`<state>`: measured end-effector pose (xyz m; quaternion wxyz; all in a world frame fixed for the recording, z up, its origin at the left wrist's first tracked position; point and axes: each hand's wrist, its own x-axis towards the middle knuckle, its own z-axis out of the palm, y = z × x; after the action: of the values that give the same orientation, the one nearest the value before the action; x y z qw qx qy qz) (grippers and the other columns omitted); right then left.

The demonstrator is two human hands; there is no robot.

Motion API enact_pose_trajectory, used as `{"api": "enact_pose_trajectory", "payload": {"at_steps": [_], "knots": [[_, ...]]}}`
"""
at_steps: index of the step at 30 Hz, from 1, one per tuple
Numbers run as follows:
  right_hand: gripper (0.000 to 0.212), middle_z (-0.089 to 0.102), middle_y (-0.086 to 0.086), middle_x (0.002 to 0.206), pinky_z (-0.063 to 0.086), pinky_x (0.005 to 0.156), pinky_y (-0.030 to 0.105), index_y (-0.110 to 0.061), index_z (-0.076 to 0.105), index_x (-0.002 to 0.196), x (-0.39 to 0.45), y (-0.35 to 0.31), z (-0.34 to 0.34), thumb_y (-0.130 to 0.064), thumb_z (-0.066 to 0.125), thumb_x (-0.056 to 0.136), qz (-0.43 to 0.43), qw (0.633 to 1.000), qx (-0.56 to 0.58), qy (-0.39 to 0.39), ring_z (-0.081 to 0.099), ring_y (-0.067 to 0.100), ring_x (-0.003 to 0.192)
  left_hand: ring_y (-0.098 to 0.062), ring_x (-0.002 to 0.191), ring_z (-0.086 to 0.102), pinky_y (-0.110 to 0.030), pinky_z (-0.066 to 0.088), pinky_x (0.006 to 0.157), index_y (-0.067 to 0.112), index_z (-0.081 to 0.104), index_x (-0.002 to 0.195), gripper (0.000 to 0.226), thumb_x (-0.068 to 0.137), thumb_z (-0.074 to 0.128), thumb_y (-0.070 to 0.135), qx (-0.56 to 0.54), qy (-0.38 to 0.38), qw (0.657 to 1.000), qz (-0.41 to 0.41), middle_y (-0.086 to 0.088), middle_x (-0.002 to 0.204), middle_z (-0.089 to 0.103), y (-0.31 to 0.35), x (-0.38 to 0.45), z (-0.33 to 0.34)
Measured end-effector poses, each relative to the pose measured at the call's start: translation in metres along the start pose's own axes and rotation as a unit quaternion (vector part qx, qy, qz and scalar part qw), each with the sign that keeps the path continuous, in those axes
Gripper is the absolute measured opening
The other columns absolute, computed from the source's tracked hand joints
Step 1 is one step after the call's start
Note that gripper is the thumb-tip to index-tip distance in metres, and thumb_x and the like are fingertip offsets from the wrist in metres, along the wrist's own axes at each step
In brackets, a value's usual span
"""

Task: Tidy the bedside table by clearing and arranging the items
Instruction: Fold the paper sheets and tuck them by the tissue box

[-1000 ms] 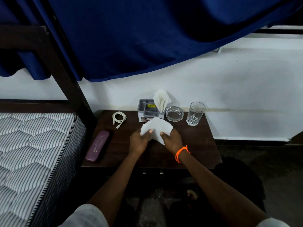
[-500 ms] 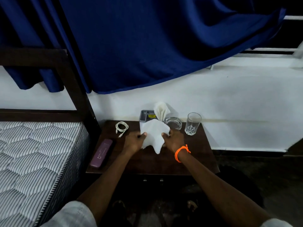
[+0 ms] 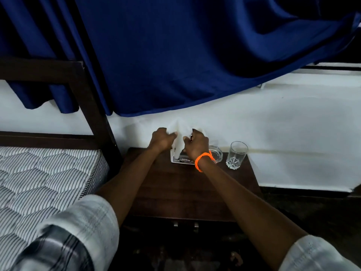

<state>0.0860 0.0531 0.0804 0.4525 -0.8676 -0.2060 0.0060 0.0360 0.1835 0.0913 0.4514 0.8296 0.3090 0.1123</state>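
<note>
Dark bedside table, both hands gripping white tissues at back edge

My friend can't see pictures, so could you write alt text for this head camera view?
Two hands, the left hand and the right hand, grip white tissues over a small box at the back of a dark wooden bedside table. A glass dish and an empty drinking glass stand to the right, a striped mattress lies left, and a blue curtain hangs above.

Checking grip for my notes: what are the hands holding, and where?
Both the left hand and right hand pinch the white tissues at the upper edges, one per side.
</note>
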Motion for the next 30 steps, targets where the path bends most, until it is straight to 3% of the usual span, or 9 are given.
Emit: {"api": "enact_pose_trajectory", "payload": {"at_steps": [2, 5, 9, 11, 15, 19, 23, 25, 30], "knots": [[0.014, 0.073, 0.013, 0.089, 0.052, 0.076, 0.032, -0.007, 0.069, 0.099, 0.012, -0.003, 0.004, -0.014, 0.062, 0.089, 0.006, 1.000, -0.008, 0.001, 0.067, 0.033, 0.087, -0.027, 0.097, 0.065, -0.024, 0.047, 0.063, -0.001, 0.064, 0.120, 0.040, 0.100, 0.061, 0.034, -0.006, -0.008, 1.000, 0.002, -0.018, 0.120, 0.069, 0.007, 0.012, 0.000], [0.015, 0.073, 0.014, 0.094, 0.052, 0.075, 0.032, -0.008, 0.068, 0.099, 0.028, -0.004, 0.014, -0.012, 0.062, 0.086, 0.019, 1.000, -0.023, 0.006, 0.067, 0.035, 0.089, -0.033, 0.097, 0.071, -0.029, 0.058, 0.055, -0.001, 0.065, 0.120, 0.035, 0.100, 0.061, 0.028, -0.041, -0.017, 0.999, -0.004, -0.019, 0.120, 0.069, 0.012, 0.029, 0.003], [0.018, 0.073, 0.017, 0.100, 0.054, 0.080, 0.037, -0.005, 0.067, 0.103, 0.040, -0.004, 0.026, -0.009, 0.061, 0.086, 0.007, 0.999, -0.037, 0.006, 0.066, 0.037, 0.094, -0.027, 0.079, 0.067, -0.017, 0.050, 0.036, -0.003, 0.062, 0.123, 0.036, 0.101, 0.060, 0.024, -0.050, -0.018, 0.998, -0.015, -0.016, 0.114, 0.064, 0.011, 0.043, 0.006], [0.019, 0.073, 0.017, 0.103, 0.052, 0.079, 0.034, -0.004, 0.067, 0.106, 0.045, -0.003, 0.031, -0.008, 0.061, 0.088, 0.013, 0.999, -0.036, 0.003, 0.066, 0.036, 0.096, -0.025, 0.076, 0.068, -0.024, 0.057, 0.044, -0.002, 0.061, 0.125, 0.036, 0.100, 0.061, 0.024, -0.060, -0.016, 0.998, -0.024, -0.016, 0.115, 0.065, 0.005, 0.051, 0.006], [0.020, 0.073, 0.016, 0.104, 0.045, 0.072, 0.025, -0.004, 0.067, 0.107, 0.053, -0.001, 0.038, -0.006, 0.061, 0.088, 0.035, 0.999, -0.014, -0.001, 0.067, 0.035, 0.096, -0.037, 0.097, 0.072, -0.052, 0.064, 0.074, 0.000, 0.062, 0.124, 0.038, 0.097, 0.063, 0.027, -0.080, -0.012, 0.996, -0.039, -0.021, 0.120, 0.068, -0.008, 0.061, 0.006], [0.020, 0.072, 0.016, 0.107, 0.038, 0.070, 0.022, -0.004, 0.066, 0.108, 0.062, -0.001, 0.041, -0.007, 0.061, 0.089, 0.057, 0.998, -0.005, 0.004, 0.066, 0.034, 0.100, -0.036, 0.102, 0.071, -0.047, 0.064, 0.076, 0.002, 0.062, 0.127, 0.040, 0.099, 0.060, 0.031, -0.064, -0.017, 0.997, -0.027, -0.019, 0.120, 0.068, -0.010, 0.066, 0.012], [0.021, 0.072, 0.017, 0.108, 0.038, 0.071, 0.021, -0.003, 0.066, 0.108, 0.068, 0.003, 0.048, -0.006, 0.062, 0.088, 0.079, 0.997, 0.001, 0.007, 0.066, 0.034, 0.101, -0.036, 0.105, 0.069, -0.027, 0.057, 0.053, 0.000, 0.060, 0.133, 0.043, 0.102, 0.058, 0.030, -0.046, -0.015, 0.998, -0.027, -0.020, 0.128, 0.065, -0.012, 0.072, 0.023], [0.020, 0.072, 0.017, 0.105, 0.037, 0.068, 0.021, -0.003, 0.066, 0.106, 0.068, 0.006, 0.051, -0.005, 0.061, 0.087, 0.083, 0.997, 0.002, 0.002, 0.066, 0.034, 0.099, -0.035, 0.099, 0.070, -0.026, 0.057, 0.048, -0.002, 0.060, 0.131, 0.042, 0.102, 0.058, 0.028, -0.053, -0.014, 0.998, -0.032, -0.021, 0.127, 0.065, -0.014, 0.076, 0.028], [0.014, 0.071, 0.017, 0.100, 0.037, 0.065, 0.024, -0.004, 0.063, 0.099, 0.066, 0.013, 0.061, -0.003, 0.058, 0.086, 0.077, 0.997, -0.017, -0.018, 0.067, 0.035, 0.094, -0.038, 0.108, 0.068, -0.049, 0.062, 0.086, 0.000, 0.065, 0.126, 0.043, 0.097, 0.062, 0.032, -0.021, 0.011, 0.999, -0.024, -0.021, 0.125, 0.069, -0.023, 0.084, 0.032]]}}
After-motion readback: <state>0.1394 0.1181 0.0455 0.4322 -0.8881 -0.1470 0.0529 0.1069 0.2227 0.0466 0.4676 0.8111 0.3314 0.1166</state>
